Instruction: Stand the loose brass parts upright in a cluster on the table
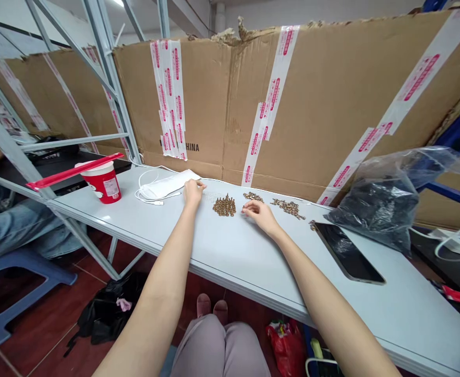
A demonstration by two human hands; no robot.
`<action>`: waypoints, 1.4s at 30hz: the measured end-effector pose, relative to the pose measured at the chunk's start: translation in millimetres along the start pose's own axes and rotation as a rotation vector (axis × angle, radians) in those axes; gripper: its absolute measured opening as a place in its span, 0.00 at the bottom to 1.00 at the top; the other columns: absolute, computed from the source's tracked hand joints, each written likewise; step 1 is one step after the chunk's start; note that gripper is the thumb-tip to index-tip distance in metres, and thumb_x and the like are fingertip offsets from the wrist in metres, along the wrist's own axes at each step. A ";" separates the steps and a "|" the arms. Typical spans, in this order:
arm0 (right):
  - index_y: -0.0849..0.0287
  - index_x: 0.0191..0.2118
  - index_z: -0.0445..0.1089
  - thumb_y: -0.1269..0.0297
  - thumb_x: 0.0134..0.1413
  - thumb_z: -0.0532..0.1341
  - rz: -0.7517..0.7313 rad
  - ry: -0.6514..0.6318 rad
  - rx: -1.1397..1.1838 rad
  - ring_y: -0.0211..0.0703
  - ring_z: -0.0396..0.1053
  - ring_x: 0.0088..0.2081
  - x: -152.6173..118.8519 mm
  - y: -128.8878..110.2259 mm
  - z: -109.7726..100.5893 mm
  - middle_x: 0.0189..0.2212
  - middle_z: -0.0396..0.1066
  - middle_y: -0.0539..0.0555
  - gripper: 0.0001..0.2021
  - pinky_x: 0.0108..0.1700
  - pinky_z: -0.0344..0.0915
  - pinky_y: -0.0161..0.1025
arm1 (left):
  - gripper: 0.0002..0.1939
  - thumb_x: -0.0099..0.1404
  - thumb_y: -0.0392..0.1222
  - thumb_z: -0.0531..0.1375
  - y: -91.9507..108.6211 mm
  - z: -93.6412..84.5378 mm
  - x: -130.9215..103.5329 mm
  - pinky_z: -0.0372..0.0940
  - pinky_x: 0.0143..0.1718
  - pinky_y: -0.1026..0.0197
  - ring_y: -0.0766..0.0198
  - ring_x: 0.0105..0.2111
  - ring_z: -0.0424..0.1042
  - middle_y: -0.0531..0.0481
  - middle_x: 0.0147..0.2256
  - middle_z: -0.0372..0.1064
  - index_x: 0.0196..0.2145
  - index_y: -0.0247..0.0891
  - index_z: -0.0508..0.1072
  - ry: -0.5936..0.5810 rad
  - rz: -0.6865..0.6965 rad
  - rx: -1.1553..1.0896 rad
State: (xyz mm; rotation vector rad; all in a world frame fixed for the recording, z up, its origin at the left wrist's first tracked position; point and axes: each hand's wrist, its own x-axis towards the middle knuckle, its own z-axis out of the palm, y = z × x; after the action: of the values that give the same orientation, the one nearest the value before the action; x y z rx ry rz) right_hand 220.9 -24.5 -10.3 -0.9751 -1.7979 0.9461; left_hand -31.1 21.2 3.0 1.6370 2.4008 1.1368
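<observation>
Brassy pieces (224,206) cluster on a white table (225,243) before cardboard (332,94), between left hand (194,191) and right hand (260,213). Both grips are unclear.

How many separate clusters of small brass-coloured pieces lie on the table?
4: a middle cluster between the left hand and right hand, a back cluster just beyond the latter, a wider cluster farther right, a small cluster by the phone. Some may be hidden.

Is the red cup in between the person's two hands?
No, the cluster of little brassy pieces sits between the left hand and the right hand, while the red cup stands off to the left.
</observation>
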 end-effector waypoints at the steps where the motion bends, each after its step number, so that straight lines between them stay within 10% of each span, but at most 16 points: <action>1: 0.60 0.29 0.66 0.59 0.42 0.61 -0.015 0.002 -0.058 0.38 0.66 0.26 -0.5 -0.3 -0.4 0.25 0.70 0.52 0.09 0.34 0.63 0.38 | 0.07 0.57 0.43 0.59 -1.7 1.0 0.1 0.58 0.40 0.61 0.59 0.41 0.65 0.47 0.38 0.68 0.32 0.41 0.75 -0.010 0.009 0.043; 13: 0.58 0.30 0.70 0.62 0.48 0.57 -0.109 0.120 -0.530 0.36 0.62 0.26 -6.9 -2.0 -1.2 0.29 0.70 0.51 0.08 0.35 0.58 0.35 | 0.06 0.56 0.39 0.58 -13.9 -1.5 2.6 0.58 0.44 0.57 0.54 0.46 0.62 0.44 0.38 0.69 0.30 0.40 0.76 -0.062 -0.107 0.113; 42: 0.54 0.32 0.70 0.61 0.53 0.56 -0.097 0.020 -0.746 0.42 0.62 0.39 -12.3 -7.1 8.4 0.34 0.72 0.51 0.07 0.40 0.45 0.40 | 0.15 0.60 0.36 0.50 -11.3 8.0 1.4 0.52 0.49 0.49 0.53 0.49 0.61 0.45 0.45 0.68 0.39 0.47 0.74 -0.131 -0.069 0.185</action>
State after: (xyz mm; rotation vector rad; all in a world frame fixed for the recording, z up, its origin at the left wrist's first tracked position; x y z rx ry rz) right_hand 215.5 -40.0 -10.9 -1.3108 -2.2028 0.1773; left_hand -37.6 24.7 -8.7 1.6061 2.5200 0.7918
